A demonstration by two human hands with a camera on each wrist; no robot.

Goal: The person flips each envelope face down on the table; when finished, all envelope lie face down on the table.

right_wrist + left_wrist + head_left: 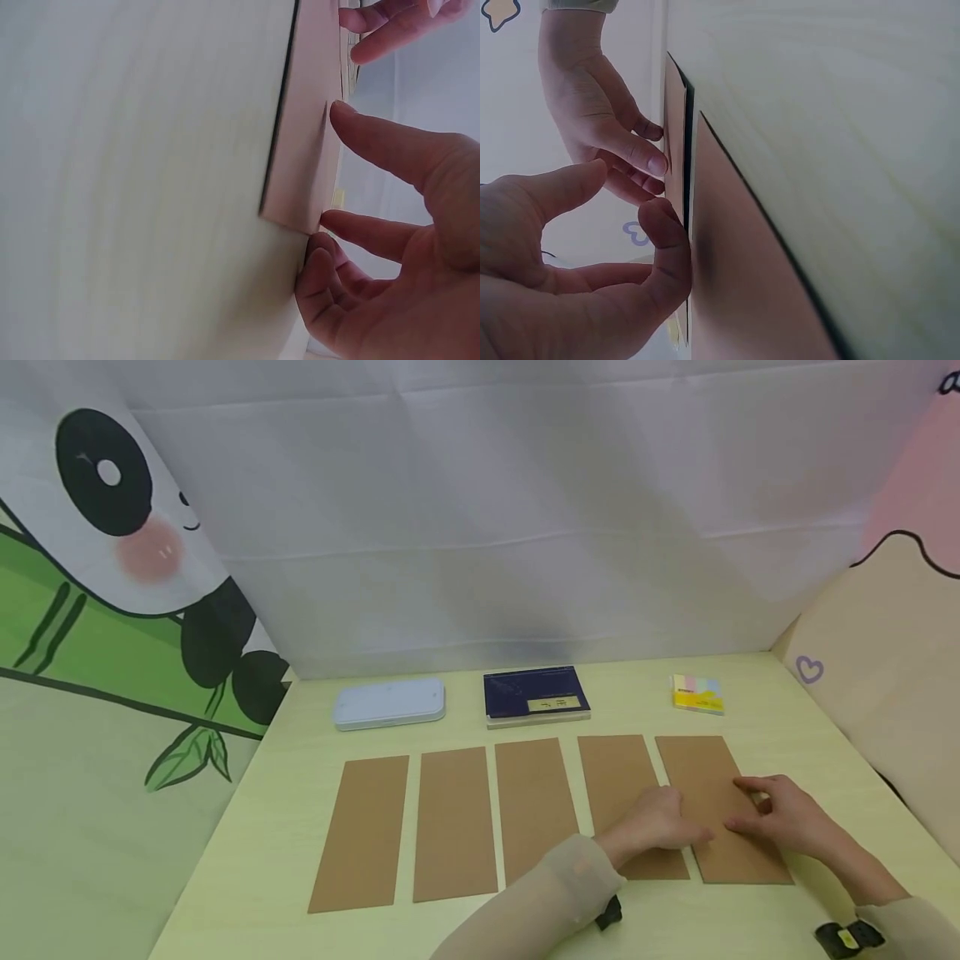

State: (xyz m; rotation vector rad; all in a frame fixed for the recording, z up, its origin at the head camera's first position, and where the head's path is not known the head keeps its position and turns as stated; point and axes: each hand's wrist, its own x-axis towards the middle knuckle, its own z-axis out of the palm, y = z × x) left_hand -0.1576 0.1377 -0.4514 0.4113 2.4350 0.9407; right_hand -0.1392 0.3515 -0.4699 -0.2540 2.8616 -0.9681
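Note:
Several brown cardboard rectangles lie in a row on the table. My left hand (660,822) is over the gap between the fourth cardboard rectangle (618,768) and the rightmost cardboard rectangle (701,768). Its thumb reaches over the rightmost one, while its bent fingers (671,255) are down by the gap. On the other side, my right hand (795,818) touches the rightmost rectangle, thumb (375,142) on its face and the other fingers at its right edge. The rectangle lies flat between the two hands.
Behind the row are a pale blue case (390,703), a dark blue book (534,693) and a pack of sticky notes (697,693). To the left lie three more cardboard rectangles, among them the leftmost cardboard rectangle (362,831). A white cloth (487,527) hangs behind the table.

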